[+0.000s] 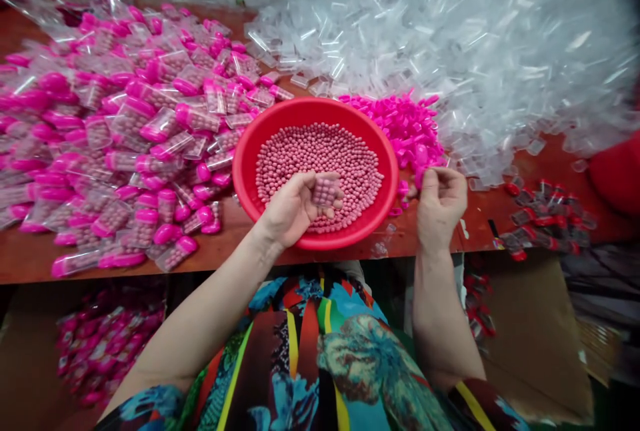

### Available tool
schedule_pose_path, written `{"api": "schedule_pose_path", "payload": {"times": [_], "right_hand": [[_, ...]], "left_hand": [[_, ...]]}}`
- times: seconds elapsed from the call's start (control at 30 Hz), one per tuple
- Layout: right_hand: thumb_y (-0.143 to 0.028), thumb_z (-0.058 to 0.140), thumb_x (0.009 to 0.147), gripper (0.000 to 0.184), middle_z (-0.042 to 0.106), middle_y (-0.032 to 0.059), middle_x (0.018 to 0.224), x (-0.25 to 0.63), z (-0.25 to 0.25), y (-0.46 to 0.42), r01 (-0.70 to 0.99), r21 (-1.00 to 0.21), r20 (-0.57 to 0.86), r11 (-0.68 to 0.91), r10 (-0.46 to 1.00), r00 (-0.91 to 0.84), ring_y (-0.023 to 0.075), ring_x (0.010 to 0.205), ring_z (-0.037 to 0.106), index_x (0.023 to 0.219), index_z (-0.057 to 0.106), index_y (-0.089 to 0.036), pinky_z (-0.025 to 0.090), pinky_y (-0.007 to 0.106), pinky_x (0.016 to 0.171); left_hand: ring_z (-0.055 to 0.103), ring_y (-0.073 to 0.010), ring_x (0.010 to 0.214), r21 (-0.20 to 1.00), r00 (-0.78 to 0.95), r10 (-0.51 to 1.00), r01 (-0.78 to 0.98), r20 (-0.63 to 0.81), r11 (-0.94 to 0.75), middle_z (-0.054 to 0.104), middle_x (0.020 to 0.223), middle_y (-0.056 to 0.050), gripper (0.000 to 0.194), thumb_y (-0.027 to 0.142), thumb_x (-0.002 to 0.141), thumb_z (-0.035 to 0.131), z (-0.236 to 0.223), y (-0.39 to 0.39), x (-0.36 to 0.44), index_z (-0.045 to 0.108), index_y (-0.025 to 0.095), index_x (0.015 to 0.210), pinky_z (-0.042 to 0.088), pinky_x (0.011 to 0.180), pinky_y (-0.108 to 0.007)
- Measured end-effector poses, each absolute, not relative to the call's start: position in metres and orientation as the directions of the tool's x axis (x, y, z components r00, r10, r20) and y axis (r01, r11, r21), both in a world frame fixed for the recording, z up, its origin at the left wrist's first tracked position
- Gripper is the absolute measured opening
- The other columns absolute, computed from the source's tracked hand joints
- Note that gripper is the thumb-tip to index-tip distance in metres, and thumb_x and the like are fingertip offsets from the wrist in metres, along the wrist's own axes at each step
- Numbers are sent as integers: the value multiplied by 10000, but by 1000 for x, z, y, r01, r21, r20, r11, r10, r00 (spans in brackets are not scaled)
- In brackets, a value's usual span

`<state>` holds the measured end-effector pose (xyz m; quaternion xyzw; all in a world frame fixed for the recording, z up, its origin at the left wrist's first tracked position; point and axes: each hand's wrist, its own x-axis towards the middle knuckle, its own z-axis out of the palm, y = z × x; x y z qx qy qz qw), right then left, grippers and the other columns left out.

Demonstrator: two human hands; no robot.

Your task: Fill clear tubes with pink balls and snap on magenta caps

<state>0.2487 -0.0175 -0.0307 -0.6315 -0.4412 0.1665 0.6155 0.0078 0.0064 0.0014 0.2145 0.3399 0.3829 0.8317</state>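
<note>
My left hand (pixel 295 207) is over the basin, fingers curled around a small clear plastic container (pixel 325 192) filled with pink beads. Beneath it, a red basin (pixel 315 241) holds a heap of loose pink beads (pixel 320 144). To the right of the basin, my right hand (pixel 443 201) has thumb and fingers pinched together on what looks like a pink plastic cap (pixel 421 161). That piece is partly hidden and touches the edge of a pile of bright pink caps (pixel 405 121).
Filled containers with pink caps (pixel 125 131) cover the table's left side. Empty clear containers (pixel 450 37) are heaped at the back right. Small red-capped containers (pixel 547 217) lie at the right edge, near a red object (pixel 617 171). Below the table, a box holds pink-capped pieces (pixel 110 344).
</note>
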Motion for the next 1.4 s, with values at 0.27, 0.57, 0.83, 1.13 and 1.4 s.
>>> {"api": "schedule_pose_path", "payload": {"times": [0.27,0.57,0.83,1.13,1.4], "right_hand": [[-240,614,971,77,673,37,1012,167,4,-6,433,-785,501,443,865,22,205,1025,648,980,679,-281,540,399,937],[-259,649,944,181,735,58,1114,175,-3,-4,347,-886,330,308,944,3,196,1062,688,1111,712,-228,562,390,968],[-303,747,869,118,762,9,921,175,0,-2,177,-970,179,168,982,53,161,864,706,956,757,-223,581,314,816],[-216,700,896,79,779,34,926,158,-8,-9,360,-887,371,289,910,183,181,890,718,930,771,-215,581,338,835],[-176,616,948,129,765,55,978,162,-12,-8,482,-795,429,368,903,19,199,963,713,968,735,-219,577,382,899]], "left_hand": [[661,-169,792,657,470,827,-524,-307,542,722,899,-84,203,180,852,574,-5,3,10,737,115,953,527,629,-267],[658,-148,763,714,403,876,-528,-265,460,726,909,-61,188,217,843,709,-7,0,10,754,129,1002,494,589,-232],[684,-132,814,666,442,853,-551,-278,503,750,973,-75,276,282,822,809,-13,-1,8,759,148,1058,479,633,-194],[660,-127,746,664,430,847,-539,-313,519,724,877,-48,310,300,751,869,-11,1,9,766,143,998,475,565,-195],[602,-85,662,707,331,873,-515,-357,484,709,829,-38,281,289,751,851,-10,-1,13,767,138,972,430,538,-173]]}}
